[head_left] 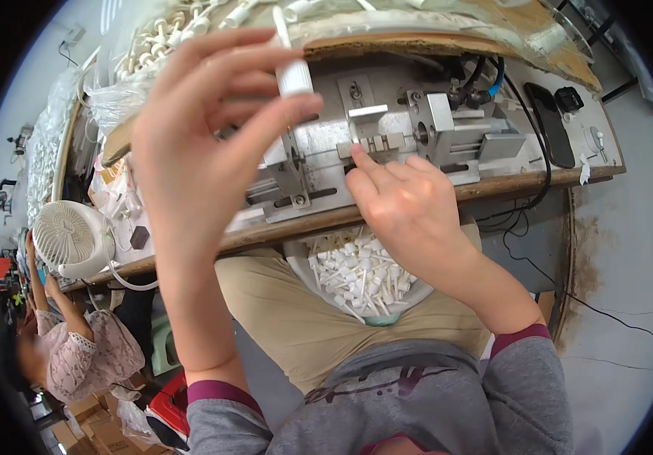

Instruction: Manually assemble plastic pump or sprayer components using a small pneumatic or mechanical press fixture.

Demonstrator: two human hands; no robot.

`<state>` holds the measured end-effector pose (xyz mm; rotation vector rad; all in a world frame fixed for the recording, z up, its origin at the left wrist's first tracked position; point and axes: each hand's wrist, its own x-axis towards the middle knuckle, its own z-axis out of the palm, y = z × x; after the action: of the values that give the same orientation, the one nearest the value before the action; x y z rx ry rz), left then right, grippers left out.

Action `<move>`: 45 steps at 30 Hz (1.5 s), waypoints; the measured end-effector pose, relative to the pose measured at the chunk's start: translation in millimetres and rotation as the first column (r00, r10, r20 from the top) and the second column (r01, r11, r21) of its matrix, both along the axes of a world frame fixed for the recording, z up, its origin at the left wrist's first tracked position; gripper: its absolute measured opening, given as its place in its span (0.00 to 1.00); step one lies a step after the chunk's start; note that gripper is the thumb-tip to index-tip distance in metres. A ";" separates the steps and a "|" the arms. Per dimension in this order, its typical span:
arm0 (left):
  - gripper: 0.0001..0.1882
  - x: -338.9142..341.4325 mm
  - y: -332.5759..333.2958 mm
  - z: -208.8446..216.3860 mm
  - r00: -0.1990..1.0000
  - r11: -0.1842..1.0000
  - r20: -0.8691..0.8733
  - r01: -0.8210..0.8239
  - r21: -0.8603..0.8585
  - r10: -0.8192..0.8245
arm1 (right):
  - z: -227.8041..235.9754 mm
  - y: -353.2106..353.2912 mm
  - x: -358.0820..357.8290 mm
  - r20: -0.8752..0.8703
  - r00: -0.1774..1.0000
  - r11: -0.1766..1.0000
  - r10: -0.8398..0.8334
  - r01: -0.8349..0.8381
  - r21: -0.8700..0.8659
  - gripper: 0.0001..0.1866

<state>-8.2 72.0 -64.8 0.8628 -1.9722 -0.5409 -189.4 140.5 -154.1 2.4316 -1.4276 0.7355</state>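
Raised over the bench, my left hand [197,114] is closed, its thumb and fingers pinching a white plastic stem with a ribbed cap [295,79]. The thin end of that piece points up and away. My right hand [410,201] reaches to the metal fixture [319,142] with its index finger stretched out and the other fingers loosely bent. That fingertip touches a small white part [354,130] standing at the slotted metal holder [384,144]. Metal blocks flank the holder: a right-hand block [440,121] and a left one partly behind my left hand.
Between my legs sits a tub of white plastic pieces [361,277]. More white pieces [163,34] lie at the far left. A black phone [550,125], cables [543,178] and a white fan [69,236] are around the bench. Another person [87,345] works at left.
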 end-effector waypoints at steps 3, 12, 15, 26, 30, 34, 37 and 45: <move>0.18 10.4 16.9 -8.5 0.993 0.988 0.096 -0.055 -0.144 0.069 | 19.0 -7.1 -7.5 0.077 0.995 0.994 0.061 -0.068 0.087 0.10; 0.15 -15.2 69.1 -69.3 0.920 0.977 0.359 -0.093 -0.194 0.158 | 98.8 -136.5 -12.6 0.387 0.920 0.998 0.060 -0.054 -0.027 0.25; 0.14 -26.3 67.2 -89.0 0.891 0.968 0.416 -0.091 -0.233 0.184 | 111.0 -166.3 10.8 0.121 0.982 0.979 -0.143 0.123 0.164 0.31; 0.14 -33.3 55.6 -92.6 0.870 0.974 0.456 -0.107 -0.198 0.189 | 91.1 -144.6 -18.7 0.410 0.910 0.997 0.062 -0.076 0.019 0.13; 0.19 -26.3 55.8 -96.4 0.882 0.988 0.450 -0.088 -0.129 0.137 | 77.1 -93.9 -23.0 0.407 0.887 0.947 0.220 -0.094 -0.307 0.10; 0.32 -21.4 63.6 -73.3 0.903 0.820 -0.428 0.235 0.523 0.015 | 44.3 -47.0 -30.7 0.308 0.873 0.873 0.378 -0.226 -0.433 0.11; 0.23 -5.5 66.1 -53.0 0.766 0.704 -0.628 0.371 0.605 0.135 | 23.8 -22.5 -30.5 0.284 0.876 0.886 0.390 -0.273 -0.376 0.13; 0.12 -20.4 63.2 -78.5 0.965 0.915 -0.038 -0.260 -0.307 0.261 | 32.7 -30.3 -51.2 0.460 0.867 0.912 0.191 0.017 -0.409 0.13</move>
<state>-28.6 135.2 -143.3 0.9053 -1.8417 -0.0695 -240.5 110.1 -121.4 2.0743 -1.1520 1.5925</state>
